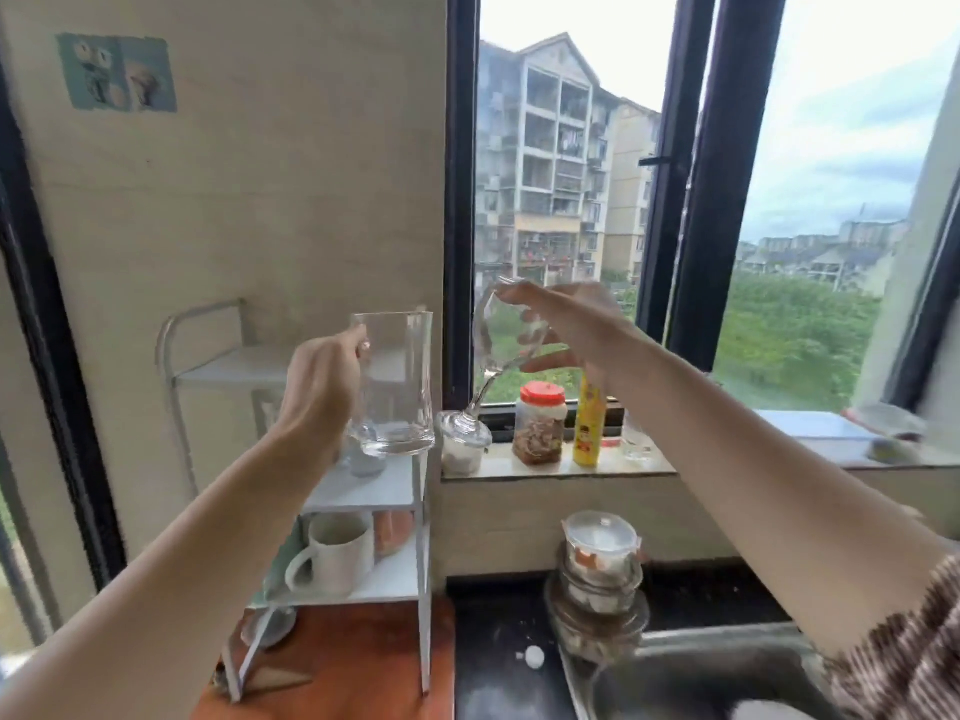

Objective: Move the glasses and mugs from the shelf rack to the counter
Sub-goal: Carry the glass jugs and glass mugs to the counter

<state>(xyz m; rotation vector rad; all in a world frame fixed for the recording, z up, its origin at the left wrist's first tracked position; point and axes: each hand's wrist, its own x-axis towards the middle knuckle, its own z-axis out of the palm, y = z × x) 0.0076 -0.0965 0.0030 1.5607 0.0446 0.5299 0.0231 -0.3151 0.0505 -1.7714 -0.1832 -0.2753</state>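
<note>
My left hand (319,387) grips the handle of a tall clear glass mug (392,381), held upright in the air in front of the white shelf rack (363,491). My right hand (566,324) is closed around the bowl of a stemmed wine glass (491,350), tilted, its foot low to the left near the windowsill. On the rack's lower shelf stands a white ceramic mug (335,556), with an orange-pink cup (392,532) behind it. A small clear glass (366,462) sits on the middle shelf, partly hidden by the glass mug.
The rack stands on a reddish wooden counter (363,667). On the windowsill (561,467) stand a white jar, a red-lidded jar (539,423) and a yellow bottle (588,426). Stacked lidded containers (600,563) sit by the steel sink (701,672) on a dark counter.
</note>
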